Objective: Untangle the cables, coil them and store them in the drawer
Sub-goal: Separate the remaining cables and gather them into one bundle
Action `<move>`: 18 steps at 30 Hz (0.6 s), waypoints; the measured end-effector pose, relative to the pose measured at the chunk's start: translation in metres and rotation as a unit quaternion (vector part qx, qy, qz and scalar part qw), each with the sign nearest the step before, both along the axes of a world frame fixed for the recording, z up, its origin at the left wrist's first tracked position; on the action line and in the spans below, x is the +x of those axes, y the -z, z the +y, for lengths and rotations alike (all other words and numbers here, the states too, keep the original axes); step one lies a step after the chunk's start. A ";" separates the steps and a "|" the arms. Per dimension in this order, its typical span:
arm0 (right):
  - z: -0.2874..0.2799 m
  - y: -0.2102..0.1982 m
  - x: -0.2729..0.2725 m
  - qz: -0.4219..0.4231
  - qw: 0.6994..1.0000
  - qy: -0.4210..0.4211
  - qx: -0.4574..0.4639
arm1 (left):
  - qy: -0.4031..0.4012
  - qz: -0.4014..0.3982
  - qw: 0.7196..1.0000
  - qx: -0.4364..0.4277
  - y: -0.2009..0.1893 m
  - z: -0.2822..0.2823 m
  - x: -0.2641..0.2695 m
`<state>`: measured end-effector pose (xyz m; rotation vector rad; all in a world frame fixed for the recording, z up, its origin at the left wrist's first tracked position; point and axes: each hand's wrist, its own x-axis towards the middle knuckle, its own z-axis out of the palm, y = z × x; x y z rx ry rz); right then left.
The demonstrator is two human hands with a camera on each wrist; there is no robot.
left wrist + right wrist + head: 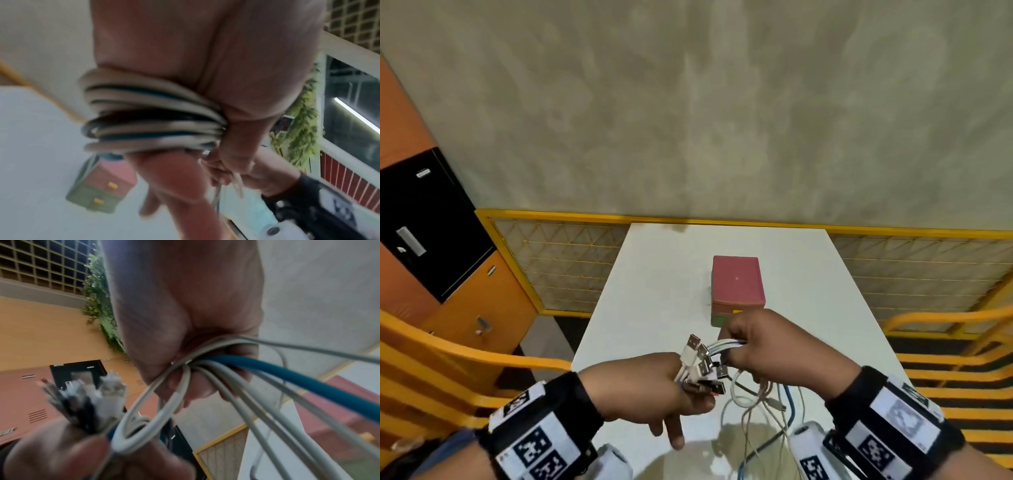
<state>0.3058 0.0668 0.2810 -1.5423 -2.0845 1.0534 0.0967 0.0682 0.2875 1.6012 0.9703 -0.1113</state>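
The left hand (650, 390) is clamping a cluster of plugs (700, 366) in a fist, with the cables (148, 113) lying in stacked turns across the palm in the left wrist view. The right hand (767, 349), just beside it, is closing thumb and fingers around the same cables (236, 369) a little further along, white ones and a blue one (304, 379) fanning out of its grip. From there the loose ends (763, 407) are hanging down and trailing onto the table (654, 274) near the front edge.

The step in hand looks like coiling the whole bunch together, and doing it well probably means the left hand keeping the plugs level and pinned while the right is feeding slack in even turns (letting the strands slide through the fingers, not dragging them). The hanging part is looking crossed over itself, so a snag or a kink seems possible if it is pulled fast.

The drawers (736, 291) are standing further back on the table, both apparently closed, so a hand will need freeing before storing.
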 end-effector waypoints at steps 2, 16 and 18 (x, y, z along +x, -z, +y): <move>-0.003 -0.008 0.001 -0.025 1.000 -0.008 -0.006 | -0.018 -0.017 0.994 0.107 -0.001 0.001 0.003; -0.017 -0.014 -0.025 0.191 0.975 0.016 -0.110 | -0.411 -0.386 0.823 0.061 -0.004 0.025 0.051; -0.020 -0.008 -0.024 0.204 0.973 0.018 -0.105 | -0.427 -0.420 0.800 0.042 -0.007 0.030 0.053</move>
